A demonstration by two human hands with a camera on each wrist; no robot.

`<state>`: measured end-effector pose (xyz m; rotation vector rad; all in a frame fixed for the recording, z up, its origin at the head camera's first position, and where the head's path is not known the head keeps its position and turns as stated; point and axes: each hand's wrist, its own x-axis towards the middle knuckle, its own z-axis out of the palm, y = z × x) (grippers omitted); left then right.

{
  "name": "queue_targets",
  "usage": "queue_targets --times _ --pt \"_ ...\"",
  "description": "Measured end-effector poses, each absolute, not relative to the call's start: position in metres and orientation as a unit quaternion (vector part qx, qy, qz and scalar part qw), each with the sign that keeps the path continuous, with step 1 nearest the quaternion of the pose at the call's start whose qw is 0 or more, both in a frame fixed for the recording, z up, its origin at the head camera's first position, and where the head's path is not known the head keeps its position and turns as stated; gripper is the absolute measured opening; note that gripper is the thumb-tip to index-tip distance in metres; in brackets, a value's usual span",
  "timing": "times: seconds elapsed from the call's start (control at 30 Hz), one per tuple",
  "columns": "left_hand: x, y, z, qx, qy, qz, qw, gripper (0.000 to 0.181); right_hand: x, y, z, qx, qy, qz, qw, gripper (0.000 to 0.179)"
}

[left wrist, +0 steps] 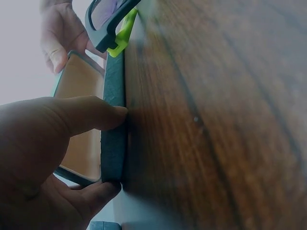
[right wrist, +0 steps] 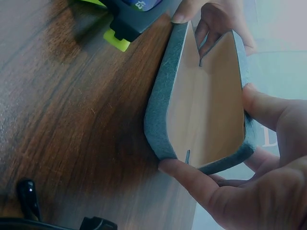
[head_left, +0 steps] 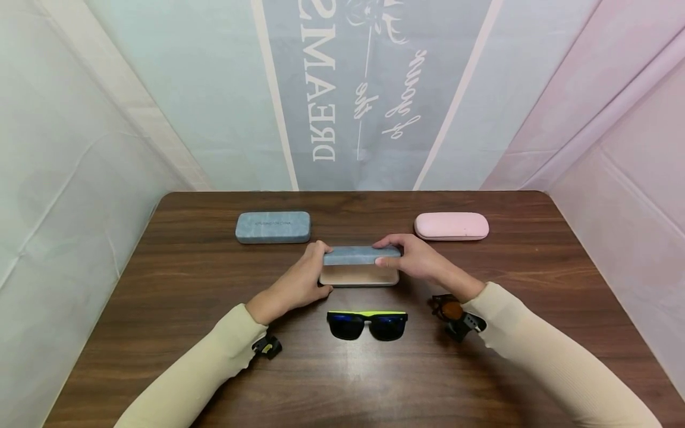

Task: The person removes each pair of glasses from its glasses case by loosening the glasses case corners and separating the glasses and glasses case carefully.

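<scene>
A blue-grey glasses case (head_left: 360, 274) lies on the table between both hands, its lid partly raised and its beige inside (right wrist: 216, 105) showing. My left hand (head_left: 299, 282) grips the case's left end, with the thumb on the lower front edge. At the other end, my right hand (head_left: 420, 258) holds the lid, thumb in front and fingers over the top. Sunglasses (head_left: 367, 326) with dark lenses and a yellow-green top edge lie in front of the case. The same sunglasses (right wrist: 136, 17) show partly in the right wrist view.
Behind the left hand sits another blue-grey glasses case (head_left: 273, 227), closed. A closed pink glasses case (head_left: 452, 226) is at the back right. Dark glasses (head_left: 451, 310) with an orange-brown lens lie under the right wrist, partly hidden. Cloth hangs behind the wooden table (head_left: 176, 285).
</scene>
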<state>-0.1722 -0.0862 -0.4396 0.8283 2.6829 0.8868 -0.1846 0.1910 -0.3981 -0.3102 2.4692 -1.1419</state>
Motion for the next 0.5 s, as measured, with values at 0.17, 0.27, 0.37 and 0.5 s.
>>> queue_targets --times 0.17,0.27,0.37,0.5 --pt "-0.1726 -0.0872 -0.4413 0.285 0.906 0.295 0.099 0.068 -0.1845 0.1922 -0.3998 -0.120 0.885 -0.402 0.201 0.038" --pt "-0.1730 -0.0880 -0.4415 0.289 0.905 0.297 0.099 0.066 -0.1845 0.1929 -0.4002 -0.126 0.887 -0.398 0.198 0.037" --pt "-0.1729 -0.0890 -0.4414 0.296 0.904 0.293 0.098 0.064 -0.1837 0.1932 -0.3990 -0.130 0.888 -0.395 0.197 0.037" --pt "-0.1728 -0.0900 -0.4408 0.305 0.903 0.285 0.102 0.063 -0.1832 0.1937 -0.3977 -0.134 0.890 -0.391 0.195 0.037"
